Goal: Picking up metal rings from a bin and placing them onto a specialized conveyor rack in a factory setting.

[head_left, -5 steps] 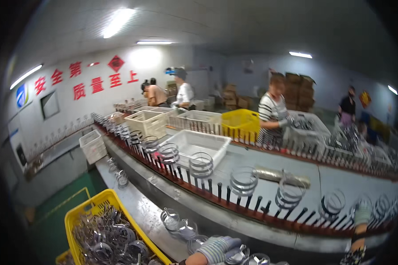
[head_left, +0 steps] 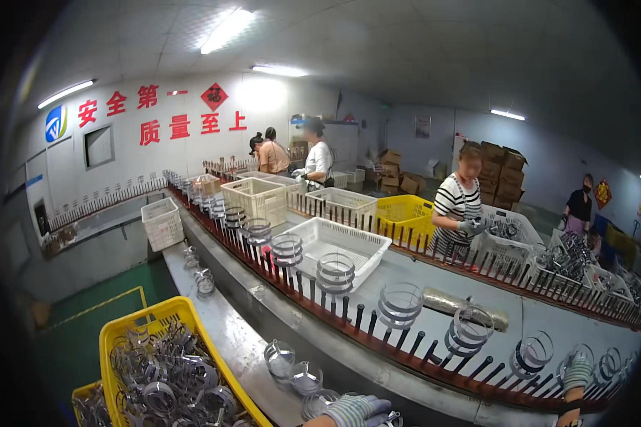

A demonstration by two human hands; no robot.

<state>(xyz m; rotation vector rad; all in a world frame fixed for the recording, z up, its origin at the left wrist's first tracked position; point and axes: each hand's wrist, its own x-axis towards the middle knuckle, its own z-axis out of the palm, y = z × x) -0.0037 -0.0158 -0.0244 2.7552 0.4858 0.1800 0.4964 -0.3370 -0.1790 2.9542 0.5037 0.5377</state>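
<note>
At lower edge, gloved left hand (head_left: 356, 410) curled over metal rings (head_left: 313, 403), right hand (head_left: 578, 371) raised at peg rail (head_left: 434, 366), grip unclear.

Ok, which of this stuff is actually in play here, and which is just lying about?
In play:
left hand, gloved, on metal rings
right hand, gloved, at peg rail
yellow crate of rings

Lying about:
white basket
foil-wrapped roll
cardboard boxes

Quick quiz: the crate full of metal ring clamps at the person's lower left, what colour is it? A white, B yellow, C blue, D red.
B: the crate at lower left has yellow walls and holds a heap of metal ring clamps, beside the gloved left hand.
</note>
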